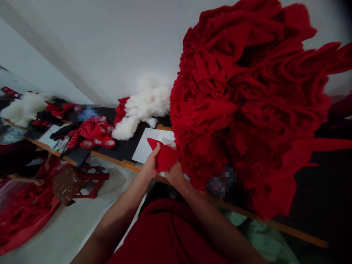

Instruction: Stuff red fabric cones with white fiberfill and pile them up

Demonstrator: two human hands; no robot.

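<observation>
Between my two hands is a red pointed cloth piece [166,158], shaped like a small cone hat, its tip toward the upper left. My left hand [151,162] pinches its left edge with the thumb on top. On the lower right side my right hand [176,174] grips it, with most of those fingers hidden behind the cloth. Both hands are above the table's front edge, over a white sheet [141,146]. A tall heap of similar red cloth pieces [220,91] rises just right of my right hand.
White stuffing [145,104] lies at the back of the dark table, left of the heap. Farther left are red striped stuffed items [96,134]. A brown woven stool [67,183] stands below. Another person's arm [26,179] reaches over a red-filled bag [24,212].
</observation>
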